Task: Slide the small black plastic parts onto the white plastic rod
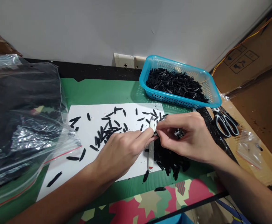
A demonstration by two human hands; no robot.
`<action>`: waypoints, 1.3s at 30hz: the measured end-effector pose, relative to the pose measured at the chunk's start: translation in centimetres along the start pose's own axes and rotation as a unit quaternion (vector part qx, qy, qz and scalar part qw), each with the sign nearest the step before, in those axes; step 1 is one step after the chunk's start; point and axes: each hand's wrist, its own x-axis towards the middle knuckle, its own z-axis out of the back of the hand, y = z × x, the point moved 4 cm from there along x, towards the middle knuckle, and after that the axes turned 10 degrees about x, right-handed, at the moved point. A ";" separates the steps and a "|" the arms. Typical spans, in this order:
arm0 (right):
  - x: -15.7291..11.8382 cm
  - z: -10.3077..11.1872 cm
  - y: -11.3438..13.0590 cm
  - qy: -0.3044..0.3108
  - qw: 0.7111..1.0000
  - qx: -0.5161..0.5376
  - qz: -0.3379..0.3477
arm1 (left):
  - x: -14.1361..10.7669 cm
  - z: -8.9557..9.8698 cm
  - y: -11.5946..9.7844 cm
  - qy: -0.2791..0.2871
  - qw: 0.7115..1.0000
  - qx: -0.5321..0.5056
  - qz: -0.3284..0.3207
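Note:
My left hand (126, 146) and my right hand (189, 135) meet over the right side of a white paper sheet (131, 169). Both are closed in a pinch, thumb against forefinger, with the fingertips nearly touching. Whatever is between them is too small and covered to name. A white pen-like stick (151, 155) with a dark tip lies under my left fingertips. Below my right hand is a heap of small black strips (171, 158). More loose black strips (108, 132) are scattered over the paper, left of and beyond my left hand.
At the back right stands a blue plastic basket (180, 99) full of black strips. A large clear zip bag (28, 124) with dark contents covers the left side. Scissors (224, 124) and a small clear bag (250, 149) lie on cardboard at right. A wall socket (125, 62) sits behind.

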 end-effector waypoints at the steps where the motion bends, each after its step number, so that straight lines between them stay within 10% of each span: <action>1: 0.0 0.1 0.0 -0.007 1.000 0.010 -0.008 | 0.1 0.1 0.0 -0.006 1.000 -0.004 0.000; 12: 0.0 -0.1 -0.4 0.046 0.973 0.201 -0.106 | 0.4 1.2 0.3 -0.076 0.991 -0.111 0.010; 29: 0.1 -0.2 0.2 0.061 0.994 0.084 0.022 | 0.4 0.7 0.1 -0.039 0.997 -0.073 -0.009; 39: 0.1 -0.8 -0.7 0.053 0.979 0.187 -0.056 | 0.0 0.7 1.0 -0.062 0.987 -0.132 0.065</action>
